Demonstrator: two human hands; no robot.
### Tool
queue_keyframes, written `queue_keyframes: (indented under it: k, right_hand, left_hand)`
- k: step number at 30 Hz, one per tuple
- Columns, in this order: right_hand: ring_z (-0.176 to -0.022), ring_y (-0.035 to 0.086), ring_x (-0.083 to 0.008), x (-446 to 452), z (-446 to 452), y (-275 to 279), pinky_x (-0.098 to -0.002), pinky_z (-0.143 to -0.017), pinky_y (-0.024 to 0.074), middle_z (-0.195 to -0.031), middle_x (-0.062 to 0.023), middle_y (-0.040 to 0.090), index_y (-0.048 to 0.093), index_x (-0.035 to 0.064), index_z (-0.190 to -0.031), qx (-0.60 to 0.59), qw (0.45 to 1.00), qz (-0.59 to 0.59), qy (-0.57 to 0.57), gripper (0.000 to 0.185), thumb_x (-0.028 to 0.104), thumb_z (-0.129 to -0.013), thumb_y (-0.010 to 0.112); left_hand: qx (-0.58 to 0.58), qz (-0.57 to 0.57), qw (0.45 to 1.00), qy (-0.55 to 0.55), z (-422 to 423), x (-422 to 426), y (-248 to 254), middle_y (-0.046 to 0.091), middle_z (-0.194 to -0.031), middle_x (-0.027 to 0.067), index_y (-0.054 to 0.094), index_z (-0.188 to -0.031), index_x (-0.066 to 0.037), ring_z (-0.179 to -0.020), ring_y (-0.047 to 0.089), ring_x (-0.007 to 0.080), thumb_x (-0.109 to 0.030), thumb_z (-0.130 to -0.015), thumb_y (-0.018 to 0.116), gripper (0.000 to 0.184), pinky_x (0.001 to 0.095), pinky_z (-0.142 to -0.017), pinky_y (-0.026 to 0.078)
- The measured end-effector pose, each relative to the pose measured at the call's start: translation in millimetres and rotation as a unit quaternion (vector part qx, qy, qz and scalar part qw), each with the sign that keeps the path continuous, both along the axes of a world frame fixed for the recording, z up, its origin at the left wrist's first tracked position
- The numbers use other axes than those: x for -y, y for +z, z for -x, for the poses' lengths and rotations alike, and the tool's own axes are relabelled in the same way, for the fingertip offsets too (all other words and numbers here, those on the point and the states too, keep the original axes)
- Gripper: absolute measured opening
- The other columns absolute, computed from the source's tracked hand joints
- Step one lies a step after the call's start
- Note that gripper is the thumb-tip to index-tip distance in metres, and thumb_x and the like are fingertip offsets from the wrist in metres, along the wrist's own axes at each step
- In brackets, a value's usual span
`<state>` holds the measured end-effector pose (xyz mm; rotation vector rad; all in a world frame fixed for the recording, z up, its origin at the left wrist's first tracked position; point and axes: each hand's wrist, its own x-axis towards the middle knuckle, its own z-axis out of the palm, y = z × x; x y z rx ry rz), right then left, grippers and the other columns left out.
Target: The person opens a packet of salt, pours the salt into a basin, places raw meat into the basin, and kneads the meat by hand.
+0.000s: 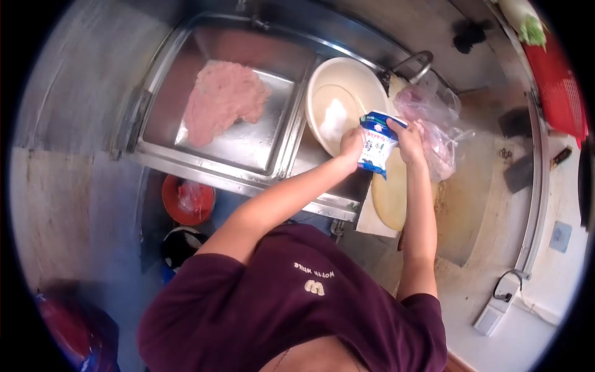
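Both my hands hold a blue and white printed packet [375, 144] upright near the right rim of a large white basin [319, 118]. My left hand [352, 147] grips the packet's left side, and my right hand [408, 141] grips its upper right edge. The basin stands in the right part of a metal sink and shows a pale, shiny inside. In the left sink compartment [248, 155], a flat pink mass, apparently raw meat [222, 102], lies on the metal bottom.
Clear plastic bags of pinkish contents [439, 152] lie right of my right hand. Below the packet is a yellowish oval board [388, 198]. A faucet [424, 59] curves behind the basin. A red bucket [173, 204] stands below the sink, and a red basket [555, 80] sits at far right.
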<state>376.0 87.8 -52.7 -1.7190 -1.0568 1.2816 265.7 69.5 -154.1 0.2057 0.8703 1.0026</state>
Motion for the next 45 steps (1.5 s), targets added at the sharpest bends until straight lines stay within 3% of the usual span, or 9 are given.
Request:
queue_keyframes:
  k: [5, 9, 15, 20, 27, 31, 34, 36, 45]
  right_hand:
    - [-0.09, 0.06, -0.0151, 38.5, -20.5, -16.1, -0.0297, -0.085, 0.0449, -0.095, -0.0068, 0.065, 0.061, 0.002, -0.101, -0.281, 0.947, -0.105, -0.112, 0.019, 0.007, -0.083, 0.064]
    - [-0.094, 0.059, -0.0154, 61.6, -18.2, -24.7, -0.0302, -0.088, 0.0428, -0.1, -0.0065, 0.065, 0.064, 0.0009, -0.1, -0.297, 0.924, -0.198, -0.135, 0.019, 0.01, -0.084, 0.064]
    - [-0.097, 0.06, -0.0176, 117.6, -98.7, -15.1, -0.0321, -0.091, 0.0437, -0.105, -0.0104, 0.064, 0.061, -0.0037, -0.108, -0.225, 0.894, -0.305, -0.24, 0.027, 0.012, -0.086, 0.06]
    - [-0.096, 0.061, -0.0244, 164.5, -204.6, -29.9, -0.0372, -0.091, 0.0462, -0.104, -0.0146, 0.063, 0.058, -0.006, -0.109, -0.237, 0.817, -0.274, -0.448, 0.027, 0.009, -0.087, 0.051]
    - [-0.094, 0.061, -0.027, 214.7, -320.6, -119.2, -0.0441, -0.088, 0.0481, -0.105, -0.013, 0.062, 0.054, -0.0022, -0.112, -0.262, 0.789, -0.261, -0.491, 0.026, 0.009, -0.089, 0.052]
    - [-0.093, 0.059, -0.0181, 230.2, -300.4, -101.7, -0.0349, -0.082, 0.0484, -0.107, -0.0097, 0.06, 0.054, -0.0004, -0.115, 0.074, 0.845, -0.245, -0.469, 0.03, 0.004, -0.085, 0.058]
    - [-0.106, 0.053, -0.0351, 239.0, -275.1, -86.0, -0.0389, -0.094, 0.0416, -0.112, -0.0231, 0.055, 0.05, -0.0067, -0.118, 0.469, 0.723, -0.234, -0.449, 0.041, 0.008, -0.08, 0.058]
    - [-0.097, 0.056, -0.0268, 237.1, -246.5, -68.2, -0.034, -0.087, 0.0441, -0.114, -0.0203, 0.055, 0.052, -0.0071, -0.116, 0.539, 0.683, -0.261, -0.419, 0.036, 0.005, -0.082, 0.055]
    - [-0.076, 0.059, -0.0182, 152.5, -118.3, -111.2, -0.029, -0.066, 0.0491, -0.096, -0.0143, 0.061, 0.053, -0.002, -0.112, 0.076, 0.962, -0.212, -0.156, 0.025, 0.012, -0.091, 0.05]
  left_hand:
    - [-0.189, -0.243, 0.95, 0.042, 12.0, -10.0, 18.8, 0.059, -0.088, 0.0085, 0.059, -0.095, 0.0, -0.085, 0.056, 0.0168, -0.021, -0.09, 0.052, 0.022, 0.0292, -0.079, 0.043]
    - [-0.288, -0.382, 0.875, 0.071, 19.4, -10.0, 28.9, 0.058, -0.095, 0.0071, 0.062, -0.095, -0.003, -0.091, 0.053, 0.0157, -0.018, -0.091, 0.052, 0.018, 0.0272, -0.083, 0.041]
    - [-0.313, -0.285, 0.903, 0.073, 45.1, 2.3, 24.3, 0.059, -0.103, 0.0005, 0.062, -0.1, -0.007, -0.083, 0.048, 0.0093, -0.025, -0.091, 0.05, 0.023, 0.0233, -0.074, 0.038]
    - [-0.31, -0.237, 0.915, 0.097, 84.8, 15.8, 15.3, 0.045, -0.078, -0.0015, 0.055, -0.107, -0.003, -0.07, 0.041, 0.0072, -0.011, -0.088, 0.04, 0.026, 0.0206, -0.063, 0.035]
    - [-0.319, -0.233, 0.918, 0.047, 106.1, 63.1, -7.0, 0.054, -0.092, 0.0043, 0.048, -0.113, -0.003, -0.079, 0.054, 0.0114, -0.007, -0.089, 0.051, 0.024, 0.0247, -0.074, 0.046]
    - [-0.293, -0.194, 0.936, 0.018, 121.3, 93.4, -17.8, 0.06, -0.105, 0.0127, 0.045, -0.119, -0.002, -0.091, 0.062, 0.0176, -0.009, -0.089, 0.058, 0.034, 0.0273, -0.08, 0.049]
    - [-0.26, -0.12, 0.955, 0.074, 138.3, 109.3, -19.1, 0.06, -0.106, 0.0141, 0.041, -0.119, 0.003, -0.096, 0.063, 0.0221, -0.011, -0.089, 0.059, 0.038, 0.0278, -0.081, 0.05]
    - [-0.265, -0.099, 0.951, 0.125, 153.3, 122.1, -18.4, 0.059, -0.103, 0.0127, 0.041, -0.119, 0.004, -0.094, 0.064, 0.0228, -0.01, -0.089, 0.059, 0.038, 0.0267, -0.078, 0.051]
    - [-0.403, 0.013, 0.829, 0.388, 283.0, 223.3, -26.3, 0.062, -0.088, 0.007, 0.059, -0.105, -0.002, -0.076, 0.064, 0.0143, -0.013, -0.089, 0.059, 0.019, 0.0215, -0.059, 0.049]
